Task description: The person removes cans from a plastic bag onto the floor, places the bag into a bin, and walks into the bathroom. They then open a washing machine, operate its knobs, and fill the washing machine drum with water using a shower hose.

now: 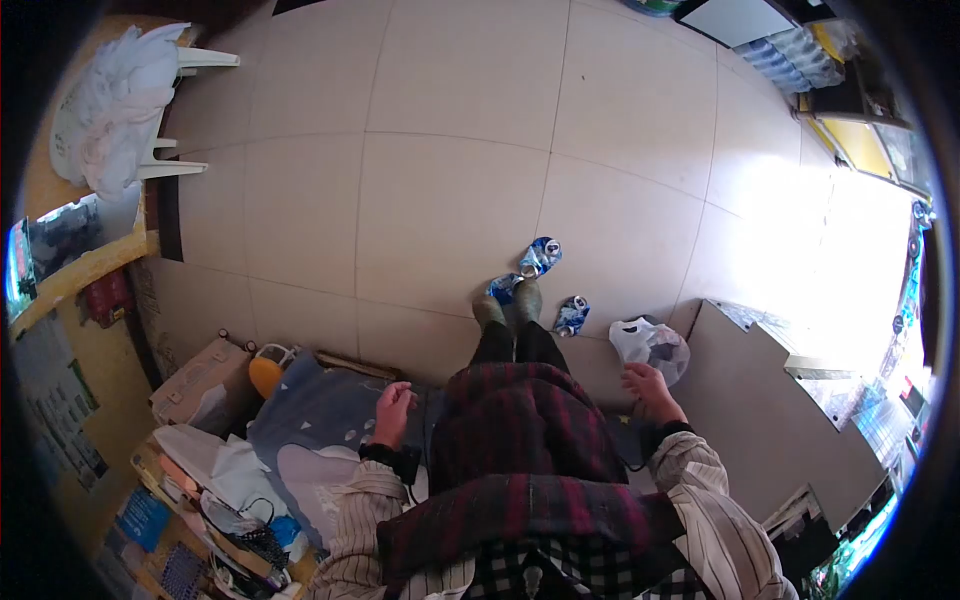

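Note:
My left hand [394,412] hovers over the grey-blue cloth beside my lap, its fingers loosely curled and nothing seen in them. On the other side, my right hand [652,392] is held out with fingers partly spread, in front of a white plastic bag [648,347] on the floor. Whether it touches the bag I cannot tell. Around my shoes lie crushed blue cans: one can [541,256] just ahead of my feet, another can [501,289] partly hidden by my shoes [527,300], and a third can [572,316] to their right.
A grey panel [760,400] stands close on my right. On my left are a patterned cloth [320,410], a pinkish box [205,385] and a cluttered shelf. A white stool [190,60] covered with plastic bags stands at the far left. Wrapped bottles [790,60] are at the far right.

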`<state>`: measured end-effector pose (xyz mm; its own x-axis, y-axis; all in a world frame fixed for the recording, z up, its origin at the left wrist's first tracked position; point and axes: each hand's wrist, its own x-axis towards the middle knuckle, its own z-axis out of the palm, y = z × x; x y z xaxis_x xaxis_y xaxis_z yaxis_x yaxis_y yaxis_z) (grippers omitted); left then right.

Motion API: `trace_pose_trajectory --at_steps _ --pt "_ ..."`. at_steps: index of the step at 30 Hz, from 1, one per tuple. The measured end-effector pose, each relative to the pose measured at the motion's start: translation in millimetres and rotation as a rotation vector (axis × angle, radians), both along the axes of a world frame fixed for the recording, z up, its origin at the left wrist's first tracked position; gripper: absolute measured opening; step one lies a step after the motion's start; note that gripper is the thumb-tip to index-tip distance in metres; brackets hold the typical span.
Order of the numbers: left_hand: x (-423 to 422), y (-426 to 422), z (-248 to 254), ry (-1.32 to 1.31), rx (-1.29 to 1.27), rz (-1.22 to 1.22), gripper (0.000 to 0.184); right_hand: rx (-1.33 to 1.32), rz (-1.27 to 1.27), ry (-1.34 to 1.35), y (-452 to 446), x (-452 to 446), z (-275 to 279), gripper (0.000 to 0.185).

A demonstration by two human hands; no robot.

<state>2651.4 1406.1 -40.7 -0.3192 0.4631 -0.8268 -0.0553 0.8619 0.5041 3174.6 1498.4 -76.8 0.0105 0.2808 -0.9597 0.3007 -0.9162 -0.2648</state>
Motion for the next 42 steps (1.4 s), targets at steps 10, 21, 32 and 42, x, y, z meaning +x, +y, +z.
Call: trace_pose_trajectory --at_steps 10,21,32,42 --pt "-14.2 4.3 -40.6 -0.022 -0.018 -0.203 0.016 0.022 0.364 -0.118 8.9 -18.8 32.0 0.015" --pt "-37.2 30.8 -33.8 0.079 -0.02 -0.239 0.022 0.103 0.123 -0.035 1.9 -45.5 5.5 0.027" --pt "-15.5 23.9 -49.9 0.031 -0.026 -0.243 0.023 0.306 0.2 0.01 -59.0 -1.8 -62.5 0.029" --pt "-7.0 84.0 -113.5 0.088 0.08 -0.477 0.017 0.192 0.03 -0.102 -76.3 9.7 -65.6 0.03"
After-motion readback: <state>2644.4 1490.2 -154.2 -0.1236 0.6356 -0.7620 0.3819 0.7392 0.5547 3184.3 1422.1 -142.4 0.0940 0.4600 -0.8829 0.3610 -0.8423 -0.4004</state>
